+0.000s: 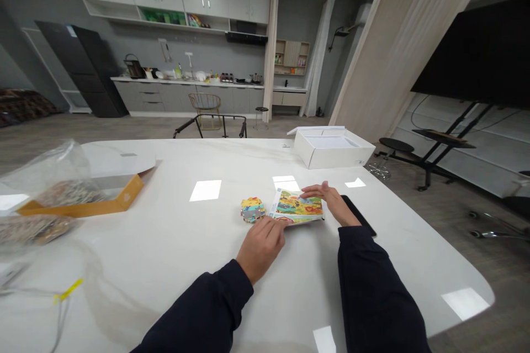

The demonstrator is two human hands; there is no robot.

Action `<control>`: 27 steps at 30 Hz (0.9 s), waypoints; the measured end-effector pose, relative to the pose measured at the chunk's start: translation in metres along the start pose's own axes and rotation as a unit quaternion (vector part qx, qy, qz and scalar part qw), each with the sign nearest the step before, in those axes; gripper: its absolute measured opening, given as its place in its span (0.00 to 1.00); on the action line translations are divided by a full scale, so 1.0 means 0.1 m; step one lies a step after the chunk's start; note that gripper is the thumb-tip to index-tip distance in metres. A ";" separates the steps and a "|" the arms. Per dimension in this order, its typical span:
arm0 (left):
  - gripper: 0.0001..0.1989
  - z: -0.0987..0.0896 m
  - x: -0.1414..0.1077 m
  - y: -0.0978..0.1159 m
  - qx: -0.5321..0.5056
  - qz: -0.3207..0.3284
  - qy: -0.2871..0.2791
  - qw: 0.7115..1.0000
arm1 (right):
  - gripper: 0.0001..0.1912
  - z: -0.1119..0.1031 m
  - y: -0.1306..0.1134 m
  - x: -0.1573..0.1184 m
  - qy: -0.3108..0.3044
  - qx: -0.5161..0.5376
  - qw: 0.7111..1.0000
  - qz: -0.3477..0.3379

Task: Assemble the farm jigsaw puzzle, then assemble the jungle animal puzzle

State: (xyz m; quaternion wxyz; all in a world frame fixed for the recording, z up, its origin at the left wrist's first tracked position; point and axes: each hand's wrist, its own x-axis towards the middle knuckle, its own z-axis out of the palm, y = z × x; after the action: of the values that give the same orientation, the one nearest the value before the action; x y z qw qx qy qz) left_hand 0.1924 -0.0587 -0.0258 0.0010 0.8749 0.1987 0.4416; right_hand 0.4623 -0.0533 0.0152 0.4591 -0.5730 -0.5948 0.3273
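A small flat box (pixel 298 205) with a colourful picture of animals lies on the white table (pixel 165 253), in front of me. My left hand (pixel 263 242) is at its lower left corner, thumb and fingers pressed together on the box's near edge. Over the upper right part of the box is my right hand (pixel 327 201), its fingers stretched out and touching or just above the cover. Just left of the box sits a small stack of colourful puzzle pieces (pixel 252 209).
Beside my right wrist lies a black phone (pixel 359 215). An open white box (pixel 333 149) stands at the back right. On the left are an orange-edged tray (pixel 89 208), plastic bags (pixel 58 170) of pieces and a yellow-tagged cord (pixel 68 290).
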 end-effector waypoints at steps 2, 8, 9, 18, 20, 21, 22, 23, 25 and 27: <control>0.15 -0.07 0.04 0.02 -0.007 -0.022 0.088 0.996 | 0.45 -0.10 -0.13 -0.07 -0.052 0.043 0.997 -0.033; 0.21 -0.26 0.07 0.05 -0.023 -0.023 0.217 0.976 | 0.38 -0.23 -0.44 -0.25 -0.096 -0.026 0.995 -0.029; 0.22 -0.28 0.07 0.05 -0.024 -0.025 0.230 0.973 | 0.36 -0.22 -0.48 -0.27 -0.079 -0.057 0.995 -0.025; 0.23 -0.31 0.09 0.05 -0.039 -0.026 0.288 0.956 | 0.28 -0.11 -0.57 -0.26 0.001 -0.140 0.988 -0.069; 0.23 -0.29 0.07 0.05 -0.052 -0.018 0.271 0.961 | 0.14 -0.07 -0.56 -0.25 0.033 -0.132 0.986 -0.101; 0.23 -0.28 0.06 0.05 -0.059 -0.012 0.257 0.965 | 0.10 -0.05 -0.55 -0.24 0.043 -0.122 0.985 -0.117; 0.22 -0.27 0.04 0.05 -0.065 -0.005 0.241 0.968 | 0.08 -0.03 -0.54 -0.23 0.053 -0.111 0.984 -0.129; 0.22 -0.25 0.03 0.05 -0.070 0.001 0.225 0.972 | 0.07 -0.02 -0.53 -0.22 0.068 -0.101 0.983 -0.136; 0.20 -0.23 0.01 0.04 -0.079 0.012 0.188 0.979 | 0.07 0.01 -0.51 -0.21 0.110 -0.082 0.982 -0.132; 0.17 -0.21 0.00 0.02 -0.087 0.025 0.145 0.985 | 0.08 0.03 -0.51 -0.21 0.146 -0.046 0.981 -0.117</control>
State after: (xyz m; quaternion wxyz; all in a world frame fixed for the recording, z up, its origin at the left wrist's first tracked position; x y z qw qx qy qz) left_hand 0.1769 -0.0645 -0.0128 0.0372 0.8028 0.1353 0.5794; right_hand 0.4386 -0.0804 0.0572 0.5496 -0.5612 -0.5988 0.1563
